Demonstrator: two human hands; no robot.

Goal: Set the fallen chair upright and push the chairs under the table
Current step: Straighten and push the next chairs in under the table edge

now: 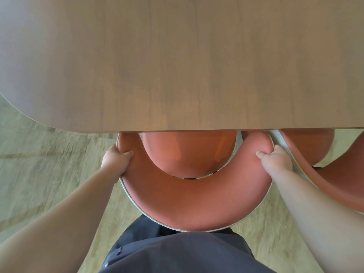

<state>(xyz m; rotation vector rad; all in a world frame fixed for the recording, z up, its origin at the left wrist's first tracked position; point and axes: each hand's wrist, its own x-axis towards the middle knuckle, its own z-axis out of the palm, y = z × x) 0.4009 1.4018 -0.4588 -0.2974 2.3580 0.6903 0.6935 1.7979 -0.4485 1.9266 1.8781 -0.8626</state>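
Note:
An orange chair (193,201) with a curved backrest and round seat stands upright directly below me, its seat partly under the edge of the wooden table (177,66). My left hand (116,160) grips the left end of the curved backrest. My right hand (275,160) grips the right end. A second orange chair (323,174) stands upright to the right, its seat also partly under the table edge, its backrest touching or nearly touching the first chair's.
The table top fills the upper half of the view, with a rounded corner at the left. Beige floor (49,164) shows on the left and below the chairs. My dark clothing (177,253) is at the bottom centre.

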